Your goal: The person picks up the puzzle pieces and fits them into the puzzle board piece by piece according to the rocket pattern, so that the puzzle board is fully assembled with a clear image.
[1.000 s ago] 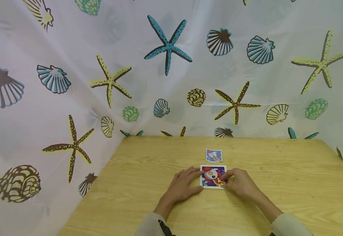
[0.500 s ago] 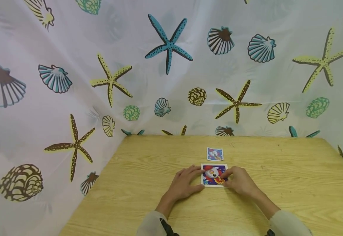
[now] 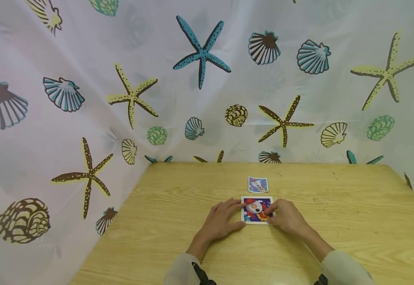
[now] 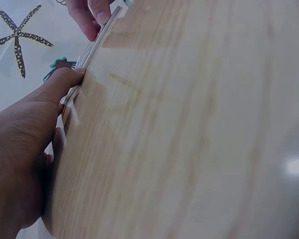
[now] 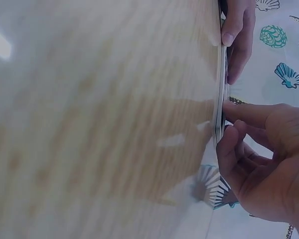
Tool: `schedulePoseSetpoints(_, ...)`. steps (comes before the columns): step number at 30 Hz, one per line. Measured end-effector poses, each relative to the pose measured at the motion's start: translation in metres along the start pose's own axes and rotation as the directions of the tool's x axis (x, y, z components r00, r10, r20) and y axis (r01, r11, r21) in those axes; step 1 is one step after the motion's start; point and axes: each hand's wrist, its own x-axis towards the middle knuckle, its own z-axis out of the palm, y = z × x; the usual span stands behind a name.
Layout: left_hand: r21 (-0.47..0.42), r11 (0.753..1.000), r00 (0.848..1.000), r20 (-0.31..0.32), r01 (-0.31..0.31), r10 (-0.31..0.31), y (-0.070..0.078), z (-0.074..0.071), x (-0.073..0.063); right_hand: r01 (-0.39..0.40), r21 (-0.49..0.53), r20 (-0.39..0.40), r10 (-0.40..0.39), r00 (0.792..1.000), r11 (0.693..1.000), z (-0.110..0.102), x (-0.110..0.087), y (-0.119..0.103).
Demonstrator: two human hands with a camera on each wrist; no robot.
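Note:
A small square jigsaw puzzle [image 3: 254,208] with a white border lies flat on the wooden table. Its picture has a white and red rocket with orange flames on purple. My left hand [image 3: 219,221] rests at its left side, fingers fairly straight; a fingertip touches the upper left of the picture and the thumb sits by the near left corner. At the lower right, my right hand [image 3: 288,217] has bent fingers, with index and thumb pinching at the puzzle's edge and covering that corner. The right wrist view shows its index finger [image 5: 246,113] against the board.
Just behind the puzzle lies a small, slightly curled picture card [image 3: 258,185] with a similar rocket. The wooden table [image 3: 178,190] meets a white curtain [image 3: 221,142] printed with shells and starfish at the back and sides.
My right fingers have shifted slightly over the lower right of the picture, where a light patch showed a second ago. The left hand stays in place.

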Motion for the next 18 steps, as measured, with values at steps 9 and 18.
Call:
schedulePoseSetpoints(9, 0.02, 1.0, 1.0, 0.012, 0.014, -0.014, 0.0025, -0.0012, 0.0012, 0.014, 0.007, 0.0, -0.014, 1.0, 1.0, -0.0033, 0.0, 0.005)
schedulePoseSetpoints(18, 0.014, 1.0, 1.0, 0.006, 0.02, -0.02, -0.0005, 0.0016, 0.001, 0.042, -0.041, -0.001, -0.042, 0.999, 0.998, -0.0031, -0.0014, 0.0049)
